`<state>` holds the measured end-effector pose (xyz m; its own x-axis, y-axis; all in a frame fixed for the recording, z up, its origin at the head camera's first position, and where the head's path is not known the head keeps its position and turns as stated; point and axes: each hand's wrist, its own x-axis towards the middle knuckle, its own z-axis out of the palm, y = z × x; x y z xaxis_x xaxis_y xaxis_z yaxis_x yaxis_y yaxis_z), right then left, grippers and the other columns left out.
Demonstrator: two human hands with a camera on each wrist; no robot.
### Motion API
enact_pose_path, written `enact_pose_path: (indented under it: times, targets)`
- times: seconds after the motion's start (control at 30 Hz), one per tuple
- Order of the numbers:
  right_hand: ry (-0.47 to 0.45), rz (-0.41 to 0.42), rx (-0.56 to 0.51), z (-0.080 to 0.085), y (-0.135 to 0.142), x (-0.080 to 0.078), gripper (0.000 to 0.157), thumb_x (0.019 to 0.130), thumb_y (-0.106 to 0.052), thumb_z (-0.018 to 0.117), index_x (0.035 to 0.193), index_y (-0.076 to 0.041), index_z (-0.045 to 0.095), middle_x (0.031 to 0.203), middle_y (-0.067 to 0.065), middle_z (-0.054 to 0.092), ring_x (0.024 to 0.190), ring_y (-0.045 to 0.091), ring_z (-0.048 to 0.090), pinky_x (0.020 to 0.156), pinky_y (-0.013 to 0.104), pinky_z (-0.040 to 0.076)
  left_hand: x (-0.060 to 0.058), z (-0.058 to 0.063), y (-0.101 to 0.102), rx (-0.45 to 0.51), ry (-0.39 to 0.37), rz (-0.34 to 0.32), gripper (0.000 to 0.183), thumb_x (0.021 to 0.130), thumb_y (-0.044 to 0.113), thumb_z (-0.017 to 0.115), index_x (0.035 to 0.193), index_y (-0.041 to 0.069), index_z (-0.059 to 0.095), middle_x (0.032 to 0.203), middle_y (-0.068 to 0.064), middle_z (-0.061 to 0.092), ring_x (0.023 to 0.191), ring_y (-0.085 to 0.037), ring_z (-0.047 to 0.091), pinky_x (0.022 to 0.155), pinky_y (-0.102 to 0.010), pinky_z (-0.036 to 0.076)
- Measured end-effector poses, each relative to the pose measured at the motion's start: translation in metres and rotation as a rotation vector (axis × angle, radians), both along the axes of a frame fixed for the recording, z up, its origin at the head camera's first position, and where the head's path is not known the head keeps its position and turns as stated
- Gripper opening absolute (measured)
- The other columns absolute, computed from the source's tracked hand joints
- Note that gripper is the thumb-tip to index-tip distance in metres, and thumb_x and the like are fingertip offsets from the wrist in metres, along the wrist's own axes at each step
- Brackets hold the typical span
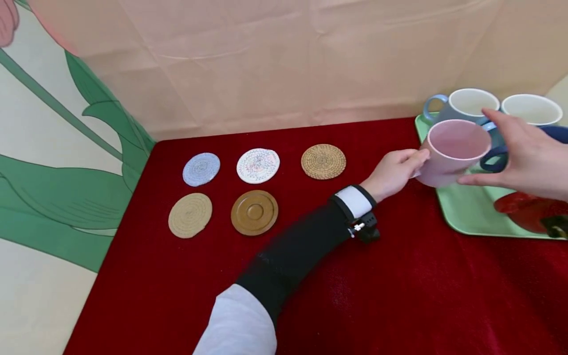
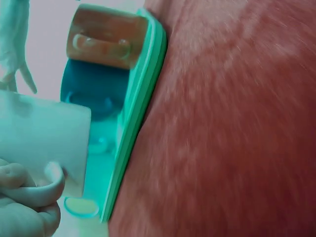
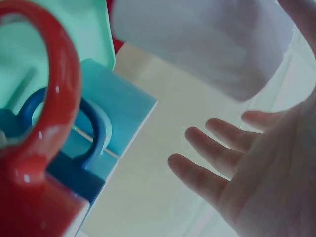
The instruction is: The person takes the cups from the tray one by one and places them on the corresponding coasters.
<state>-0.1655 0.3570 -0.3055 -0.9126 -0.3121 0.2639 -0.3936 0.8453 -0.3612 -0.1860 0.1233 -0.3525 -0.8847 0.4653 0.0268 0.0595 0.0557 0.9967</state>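
A pink mug (image 1: pixel 454 155) is held up at the left edge of the green tray, overlapping it in the head view. My left hand (image 1: pixel 392 170) grips it by the handle, and the left wrist view shows the fingers (image 2: pixel 32 217) curled through that handle. On the mug's other side is my right hand (image 1: pixel 532 153), its thumb and fingers spread wide around the rim and side. In the right wrist view a gap shows between the straight fingers (image 3: pixel 205 180) and the pale mug wall (image 3: pixel 202 44).
The green tray (image 1: pixel 470 224) carries two light blue mugs (image 1: pixel 474 102) at the back, a navy mug (image 1: pixel 499 157) and a red mug (image 1: pixel 525 212). Leftward on the red cloth lie several round coasters, among them a woven one (image 1: pixel 323 161) and a brown wooden one (image 1: pixel 255 213).
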Motion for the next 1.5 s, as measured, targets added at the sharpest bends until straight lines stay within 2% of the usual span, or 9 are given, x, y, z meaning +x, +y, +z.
enact_pose_path:
  times: [0.2,0.3,0.37,0.57,0.67,0.87,1.1,1.27,1.5]
  targets:
    - [-0.156,-0.076,0.116,0.002,-0.012,0.004,0.129,0.069,-0.037,0.094,0.159,0.004,0.011,0.136,0.045,0.038,0.118,0.057,0.038,0.092,0.076,0.036,0.002,0.003,-0.042,0.184,-0.073,0.019,0.040,0.106,0.008,0.051,0.069,-0.001,0.043,0.063,0.000,0.038,0.062,-0.008,0.040,0.067,-0.015,0.041]
    - [-0.223,-0.110,0.203,-0.005,-0.018,0.012,0.118,0.081,-0.049,0.083,0.159,0.003,0.012,0.135,0.038,0.040,0.119,0.052,0.041,0.077,0.075,0.040,0.006,0.005,-0.062,0.194,-0.097,0.049,0.040,0.107,0.009,0.050,0.069,0.001,0.041,0.063,0.000,0.035,0.062,-0.008,0.039,0.067,-0.016,0.039]
    - [-0.216,-0.101,0.213,-0.013,-0.023,0.018,0.108,0.084,-0.049,0.080,0.156,0.005,0.021,0.131,0.035,0.043,0.116,0.051,0.045,0.075,0.072,0.042,0.009,0.005,-0.076,0.186,-0.091,0.057,0.039,0.108,0.010,0.049,0.070,0.002,0.041,0.063,0.000,0.034,0.062,-0.009,0.038,0.066,-0.017,0.036]
    - [-0.182,-0.050,0.306,-0.041,-0.034,0.041,0.091,0.085,-0.046,0.079,0.140,0.016,0.040,0.120,0.036,0.050,0.103,0.050,0.055,0.077,0.067,0.049,0.021,0.007,-0.116,0.204,-0.061,0.078,0.041,0.109,0.009,0.045,0.069,0.005,0.039,0.063,0.000,0.033,0.062,-0.011,0.036,0.066,-0.022,0.032]
    - [-0.181,-0.042,0.339,-0.053,-0.036,0.048,0.084,0.085,-0.044,0.079,0.133,0.016,0.046,0.108,0.033,0.055,0.095,0.044,0.058,0.070,0.060,0.054,0.027,0.006,-0.137,0.210,-0.055,0.124,0.043,0.109,0.008,0.044,0.066,0.007,0.038,0.063,0.000,0.033,0.062,-0.013,0.035,0.068,-0.023,0.034]
    - [-0.240,-0.073,0.342,-0.072,-0.035,0.057,0.062,0.088,-0.043,0.077,0.113,0.009,0.055,0.091,0.019,0.059,0.076,0.034,0.062,0.053,0.048,0.050,0.037,0.000,-0.182,0.180,-0.046,0.234,0.043,0.109,0.010,0.043,0.066,0.009,0.039,0.064,0.000,0.034,0.063,-0.015,0.035,0.068,-0.026,0.032]
    - [-0.358,-0.055,0.389,-0.081,-0.029,0.062,0.034,0.092,-0.033,0.071,0.091,-0.005,0.052,0.067,0.000,0.048,0.057,0.017,0.049,0.049,0.036,0.038,0.051,-0.008,-0.225,0.201,-0.059,0.341,0.043,0.108,0.008,0.043,0.066,0.010,0.041,0.065,0.001,0.036,0.062,-0.014,0.034,0.065,-0.026,0.029]
    - [-0.365,-0.028,0.415,-0.086,-0.027,0.061,0.022,0.091,-0.020,0.069,0.083,-0.009,0.053,0.063,0.000,0.044,0.056,0.017,0.048,0.050,0.037,0.036,0.058,-0.008,-0.247,0.210,-0.065,0.414,0.042,0.109,0.009,0.041,0.066,0.011,0.042,0.065,0.003,0.037,0.061,-0.012,0.034,0.064,-0.025,0.029]
    - [-0.295,0.030,0.382,-0.092,-0.028,0.059,0.023,0.091,-0.011,0.065,0.079,-0.008,0.046,0.058,0.001,0.043,0.056,0.029,0.057,0.052,0.050,0.043,0.056,-0.008,-0.275,0.257,-0.046,0.514,0.042,0.110,0.010,0.038,0.069,0.012,0.042,0.066,0.003,0.036,0.062,-0.010,0.034,0.066,-0.025,0.030]
